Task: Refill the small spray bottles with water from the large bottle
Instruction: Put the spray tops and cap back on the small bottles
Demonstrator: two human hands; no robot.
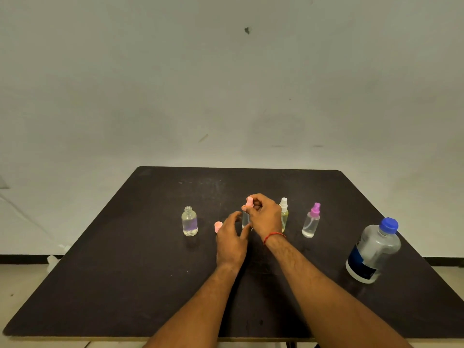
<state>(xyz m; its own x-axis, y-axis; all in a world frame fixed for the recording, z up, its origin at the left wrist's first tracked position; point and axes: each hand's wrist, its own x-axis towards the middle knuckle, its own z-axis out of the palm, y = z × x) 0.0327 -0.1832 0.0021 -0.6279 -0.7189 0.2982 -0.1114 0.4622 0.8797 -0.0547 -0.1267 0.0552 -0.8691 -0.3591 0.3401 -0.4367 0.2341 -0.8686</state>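
My right hand point(263, 216) pinches the pink spray head point(249, 202) on top of a small clear bottle point(245, 220) standing mid-table. My left hand point(231, 238) is at that bottle's body, fingers curled around it; most of the bottle is hidden by both hands. An uncapped clear bottle point(189, 221) stands at the left. A pink cap point(218, 226) lies beside my left hand. Right of my hands stand a white-topped bottle of yellowish liquid point(284, 212) and a purple-topped bottle point(311, 221). The large water bottle point(372, 251) with a blue cap stands at the far right, capped.
All bottles stand on a dark table point(125, 285) whose far edge meets a pale wall. The table's near edge runs under my forearms. Floor shows at the left and right sides.
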